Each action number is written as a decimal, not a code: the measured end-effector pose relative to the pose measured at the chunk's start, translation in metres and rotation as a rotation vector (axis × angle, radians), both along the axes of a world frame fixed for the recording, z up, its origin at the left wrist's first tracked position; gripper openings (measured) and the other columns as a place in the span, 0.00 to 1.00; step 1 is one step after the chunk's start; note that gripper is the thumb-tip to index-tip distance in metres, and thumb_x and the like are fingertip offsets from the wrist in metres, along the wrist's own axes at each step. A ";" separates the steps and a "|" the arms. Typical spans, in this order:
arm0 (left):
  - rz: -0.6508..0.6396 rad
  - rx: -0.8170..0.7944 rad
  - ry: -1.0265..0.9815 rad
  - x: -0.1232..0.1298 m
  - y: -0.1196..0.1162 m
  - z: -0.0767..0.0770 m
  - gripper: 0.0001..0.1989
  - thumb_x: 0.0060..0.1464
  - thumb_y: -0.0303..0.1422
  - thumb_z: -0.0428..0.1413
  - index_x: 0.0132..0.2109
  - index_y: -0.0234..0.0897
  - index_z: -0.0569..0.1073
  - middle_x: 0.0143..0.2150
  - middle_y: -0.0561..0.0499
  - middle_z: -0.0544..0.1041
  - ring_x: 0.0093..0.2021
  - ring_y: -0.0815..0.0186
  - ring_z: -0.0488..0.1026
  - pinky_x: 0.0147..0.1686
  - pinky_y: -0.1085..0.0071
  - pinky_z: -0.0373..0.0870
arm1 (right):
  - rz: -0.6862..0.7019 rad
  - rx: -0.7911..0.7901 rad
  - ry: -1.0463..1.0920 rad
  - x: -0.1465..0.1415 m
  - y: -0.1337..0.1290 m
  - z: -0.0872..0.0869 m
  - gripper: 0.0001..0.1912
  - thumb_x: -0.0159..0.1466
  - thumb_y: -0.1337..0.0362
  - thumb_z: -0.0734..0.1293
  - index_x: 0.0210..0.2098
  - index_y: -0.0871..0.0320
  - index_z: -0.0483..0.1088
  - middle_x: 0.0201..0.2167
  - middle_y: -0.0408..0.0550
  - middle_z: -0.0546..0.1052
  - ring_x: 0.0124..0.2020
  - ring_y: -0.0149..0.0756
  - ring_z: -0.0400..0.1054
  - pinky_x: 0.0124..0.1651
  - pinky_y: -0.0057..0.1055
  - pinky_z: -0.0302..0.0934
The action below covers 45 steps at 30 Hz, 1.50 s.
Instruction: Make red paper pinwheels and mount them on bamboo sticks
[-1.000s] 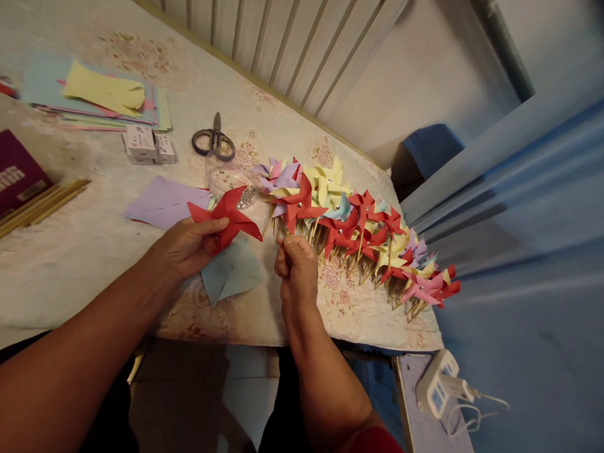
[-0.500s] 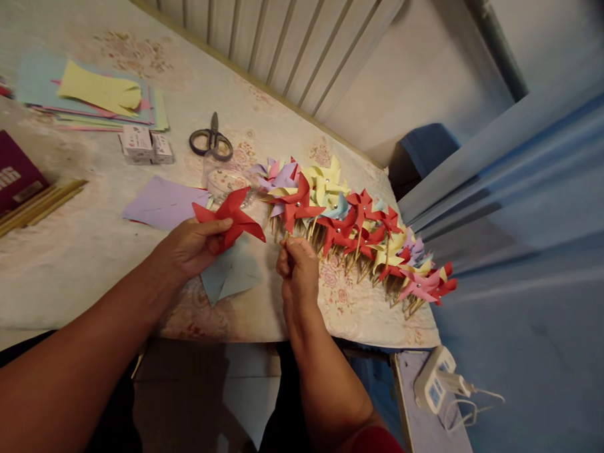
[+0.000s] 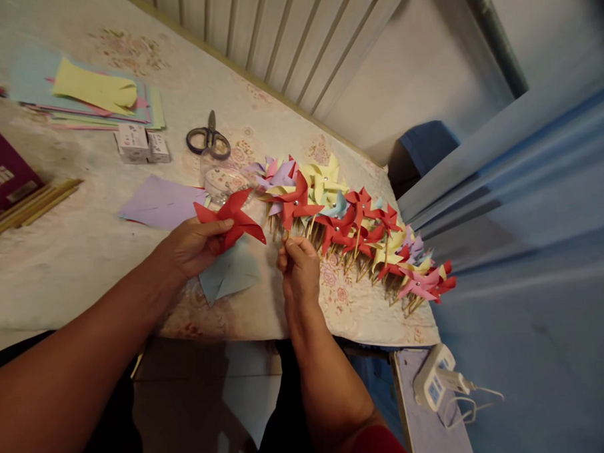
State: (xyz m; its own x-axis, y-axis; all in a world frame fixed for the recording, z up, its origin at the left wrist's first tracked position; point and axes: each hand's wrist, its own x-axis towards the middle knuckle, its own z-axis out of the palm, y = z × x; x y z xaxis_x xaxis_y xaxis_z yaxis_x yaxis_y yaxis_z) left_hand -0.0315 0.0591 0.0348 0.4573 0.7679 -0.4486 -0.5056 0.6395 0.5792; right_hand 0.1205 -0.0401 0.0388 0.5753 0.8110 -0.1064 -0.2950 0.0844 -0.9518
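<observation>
My left hand (image 3: 197, 246) pinches a red paper pinwheel (image 3: 237, 219) between thumb and fingers, its blades folded into points. To its right, my right hand (image 3: 299, 256) is closed, fingertips pressed together; whatever is in them is too small to make out. Just beyond that hand stand finished pinwheels (image 3: 296, 203) on thin sticks, in red, yellow, purple, blue and pink. Under the held pinwheel lies cut light-blue paper (image 3: 228, 273). A purple paper sheet (image 3: 161, 202) rests to the left, with a clear plastic bag (image 3: 222, 180) beyond it.
Scissors (image 3: 208, 136) and small white boxes (image 3: 141, 144) lie farther back. A stack of coloured paper (image 3: 30, 75) is at the far left, near wooden sticks (image 3: 45, 203) and a purple box (image 3: 2, 173). A white power strip (image 3: 433, 381) sits off the table's right corner.
The table things shift very slightly leftward in the picture. Both hands keep almost the same pose, and the red pinwheel stays in my left hand.
</observation>
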 end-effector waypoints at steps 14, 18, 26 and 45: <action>-0.025 0.038 0.014 0.001 0.005 -0.013 0.07 0.47 0.18 0.64 0.31 0.32 0.77 0.28 0.51 0.80 0.25 0.72 0.76 0.29 0.78 0.75 | -0.070 -0.037 -0.054 0.004 -0.001 0.000 0.10 0.54 0.59 0.70 0.24 0.56 0.66 0.17 0.35 0.67 0.18 0.24 0.53 0.23 0.26 0.44; -0.019 0.048 0.017 0.002 0.004 -0.013 0.08 0.45 0.18 0.64 0.30 0.33 0.78 0.28 0.53 0.81 0.26 0.72 0.76 0.29 0.78 0.76 | -0.089 -0.050 -0.066 0.006 0.000 -0.002 0.12 0.54 0.58 0.70 0.23 0.56 0.64 0.16 0.34 0.65 0.18 0.24 0.52 0.23 0.26 0.44; -0.041 0.050 -0.023 0.003 0.002 -0.011 0.07 0.42 0.16 0.66 0.28 0.28 0.78 0.25 0.50 0.80 0.23 0.72 0.75 0.27 0.79 0.77 | -0.083 -0.039 -0.125 0.007 0.000 -0.004 0.11 0.56 0.58 0.69 0.24 0.55 0.64 0.17 0.34 0.64 0.19 0.25 0.52 0.24 0.27 0.46; -0.153 0.141 -0.085 0.001 0.000 -0.019 0.16 0.34 0.22 0.73 0.34 0.29 0.81 0.33 0.48 0.84 0.28 0.69 0.79 0.31 0.78 0.79 | -0.128 0.002 -0.195 0.006 -0.001 -0.006 0.10 0.58 0.60 0.68 0.23 0.56 0.65 0.17 0.34 0.64 0.20 0.26 0.54 0.25 0.27 0.48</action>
